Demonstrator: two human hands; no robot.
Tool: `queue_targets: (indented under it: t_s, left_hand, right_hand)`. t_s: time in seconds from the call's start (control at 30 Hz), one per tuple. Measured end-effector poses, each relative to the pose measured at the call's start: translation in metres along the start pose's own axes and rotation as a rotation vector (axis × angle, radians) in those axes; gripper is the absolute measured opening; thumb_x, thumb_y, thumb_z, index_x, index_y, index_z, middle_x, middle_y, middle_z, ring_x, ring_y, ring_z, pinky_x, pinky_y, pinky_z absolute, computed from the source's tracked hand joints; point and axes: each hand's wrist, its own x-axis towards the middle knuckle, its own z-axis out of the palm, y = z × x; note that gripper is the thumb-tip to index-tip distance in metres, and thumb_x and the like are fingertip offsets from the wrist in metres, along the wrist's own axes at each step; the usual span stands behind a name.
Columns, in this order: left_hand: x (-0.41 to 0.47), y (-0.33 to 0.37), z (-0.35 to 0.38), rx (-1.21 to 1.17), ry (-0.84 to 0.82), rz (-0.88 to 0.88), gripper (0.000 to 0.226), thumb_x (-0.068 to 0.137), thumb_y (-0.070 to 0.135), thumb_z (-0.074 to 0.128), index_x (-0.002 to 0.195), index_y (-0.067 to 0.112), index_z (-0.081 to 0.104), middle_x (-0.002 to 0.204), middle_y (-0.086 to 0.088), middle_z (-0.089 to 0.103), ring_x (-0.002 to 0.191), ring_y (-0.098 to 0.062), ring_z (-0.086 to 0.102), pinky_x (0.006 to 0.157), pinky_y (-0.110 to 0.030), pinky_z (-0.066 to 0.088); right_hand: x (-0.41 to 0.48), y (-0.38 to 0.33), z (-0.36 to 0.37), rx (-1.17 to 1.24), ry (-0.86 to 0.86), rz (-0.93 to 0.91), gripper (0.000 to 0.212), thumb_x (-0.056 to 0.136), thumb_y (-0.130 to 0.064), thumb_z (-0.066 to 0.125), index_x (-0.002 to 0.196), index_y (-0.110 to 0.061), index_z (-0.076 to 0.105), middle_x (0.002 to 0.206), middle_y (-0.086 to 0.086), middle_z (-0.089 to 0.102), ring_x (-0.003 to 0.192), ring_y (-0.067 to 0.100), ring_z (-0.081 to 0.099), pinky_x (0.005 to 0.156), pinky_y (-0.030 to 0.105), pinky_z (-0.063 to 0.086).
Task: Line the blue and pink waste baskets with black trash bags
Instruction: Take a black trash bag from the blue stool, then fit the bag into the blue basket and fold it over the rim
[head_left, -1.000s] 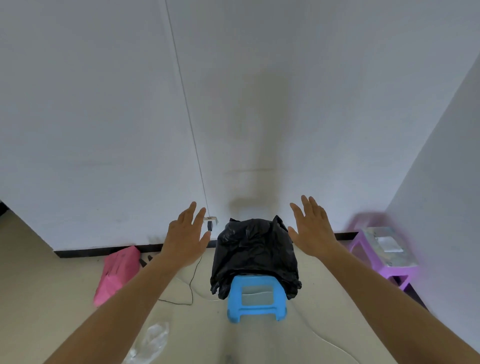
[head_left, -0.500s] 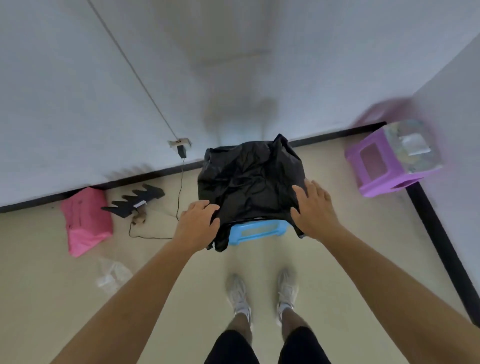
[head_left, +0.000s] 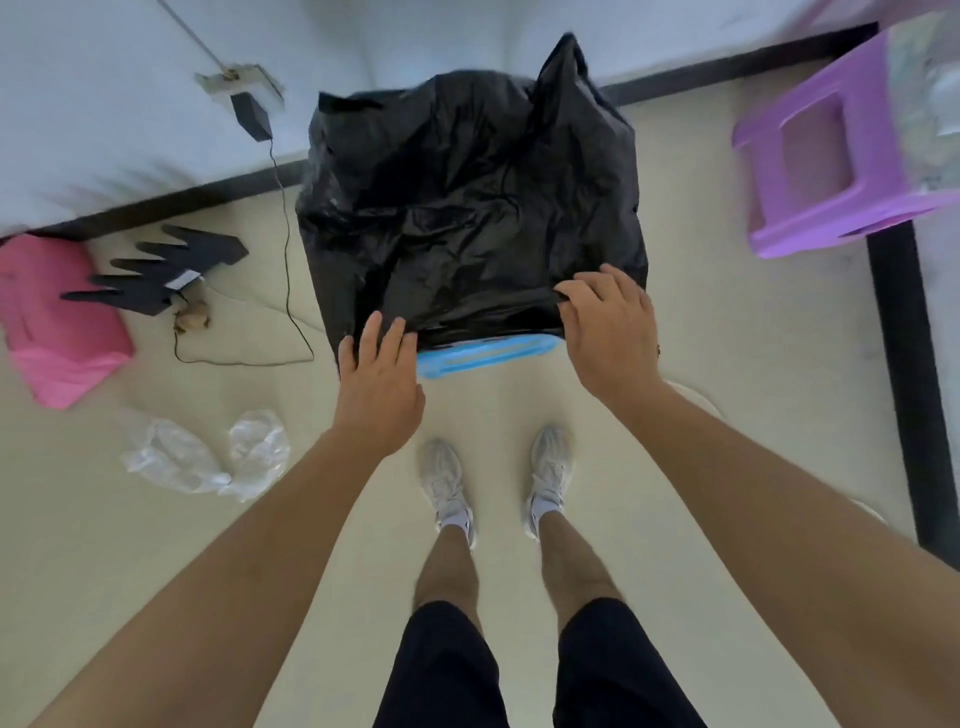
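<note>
A crumpled black trash bag is draped over a blue plastic piece, of which only the near edge shows under the bag. My left hand lies flat, fingers extended, on the bag's near-left lower edge. My right hand has its fingertips curled into a fold at the bag's near-right edge. A pink object lies on the floor at the far left by the wall.
A purple stool stands at the right by the wall. Black jagged cutouts, a charger with its cable and crumpled clear plastic lie on the floor at left. My feet are just behind the bag.
My view tilted down from the wall to the floor. Both hands dropped from raised and open beside the bag onto its near edge, and the right fingers curled into it.
</note>
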Motion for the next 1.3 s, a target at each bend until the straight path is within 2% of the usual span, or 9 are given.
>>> queue_targets:
  t_s: [0.07,0.17,0.4,0.47,0.6,0.73,0.97,1.13,1.3]
  left_hand:
    - [0.002,0.003,-0.027,-0.042,0.147,0.001,0.049,0.08,0.017,0.064,0.126,0.006,0.051,0.123,-0.013,0.058,0.124,-0.035,0.045,0.1,-0.05,0.037]
    - [0.002,0.011,-0.083,-0.181,0.32,-0.038,0.03,0.076,0.005,0.064,0.104,0.008,0.054,0.094,-0.012,0.058,0.089,-0.034,0.051,0.075,-0.042,0.042]
    - [-0.02,0.028,-0.204,-0.245,0.418,0.082,0.038,0.076,-0.009,0.055,0.109,0.009,0.052,0.096,-0.012,0.06,0.089,-0.033,0.052,0.071,-0.042,0.044]
    - [-0.029,0.032,-0.231,-0.239,0.421,0.119,0.041,0.076,-0.008,0.056,0.113,0.009,0.051,0.1,-0.012,0.059,0.092,-0.032,0.052,0.074,-0.042,0.045]
    - [-0.049,0.048,-0.266,-0.176,0.425,0.316,0.039,0.073,-0.005,0.062,0.109,0.009,0.053,0.098,-0.014,0.057,0.091,-0.034,0.053,0.071,-0.043,0.046]
    - [-0.077,0.091,-0.288,-0.074,0.445,0.537,0.038,0.075,0.004,0.07,0.109,0.012,0.055,0.097,-0.013,0.056,0.085,-0.031,0.057,0.063,-0.038,0.048]
    - [-0.181,0.234,-0.294,0.039,0.397,1.021,0.012,0.093,0.025,0.057,0.098,0.014,0.054,0.079,-0.003,0.059,0.06,-0.024,0.059,0.047,-0.029,0.04]
    - [-0.304,0.352,-0.271,-0.001,0.309,1.331,0.017,0.097,0.031,0.048,0.098,0.014,0.048,0.057,0.007,0.048,0.05,-0.023,0.053,0.043,-0.028,0.032]
    - [-0.46,0.454,-0.201,0.103,0.212,1.624,0.046,0.093,0.016,0.052,0.134,0.024,0.034,0.069,0.005,0.06,0.061,-0.02,0.06,0.057,-0.035,0.048]
  right_hand:
    - [0.009,-0.004,-0.027,0.069,0.073,-0.001,0.026,0.099,-0.022,0.046,0.114,-0.017,0.065,0.102,0.005,0.068,0.1,0.03,0.061,0.088,0.041,0.045]
    - [0.021,-0.006,-0.074,0.034,0.138,-0.026,0.029,0.098,-0.026,0.04,0.112,-0.018,0.065,0.087,0.004,0.065,0.078,0.029,0.062,0.074,0.039,0.046]
    - [-0.002,0.007,-0.189,-0.027,0.108,-0.069,0.052,0.089,-0.056,0.055,0.118,-0.013,0.059,0.096,0.011,0.057,0.083,0.03,0.056,0.073,0.042,0.05]
    - [-0.027,0.013,-0.222,-0.115,0.083,-0.031,0.051,0.086,-0.045,0.065,0.124,-0.013,0.055,0.101,0.013,0.055,0.085,0.032,0.057,0.071,0.043,0.049]
    - [-0.099,0.024,-0.277,-0.133,0.177,0.384,0.058,0.076,0.0,0.068,0.13,-0.017,0.053,0.116,0.013,0.054,0.1,0.035,0.056,0.068,0.042,0.05]
    - [-0.195,0.029,-0.31,-0.065,0.166,0.766,0.048,0.085,-0.01,0.063,0.13,-0.018,0.049,0.12,0.012,0.055,0.102,0.033,0.058,0.074,0.041,0.053]
    - [-0.394,0.029,-0.349,0.185,0.269,1.252,0.033,0.088,-0.015,0.049,0.12,-0.018,0.054,0.083,0.005,0.057,0.074,0.029,0.054,0.063,0.032,0.042]
    - [-0.54,0.013,-0.353,0.191,0.519,1.423,0.05,0.084,-0.054,0.057,0.12,-0.02,0.049,0.097,0.007,0.065,0.089,0.033,0.063,0.072,0.038,0.05]
    - [-0.712,-0.012,-0.325,0.124,0.631,1.571,0.067,0.084,-0.018,0.061,0.141,-0.027,0.027,0.103,0.007,0.062,0.085,0.032,0.063,0.063,0.036,0.046]
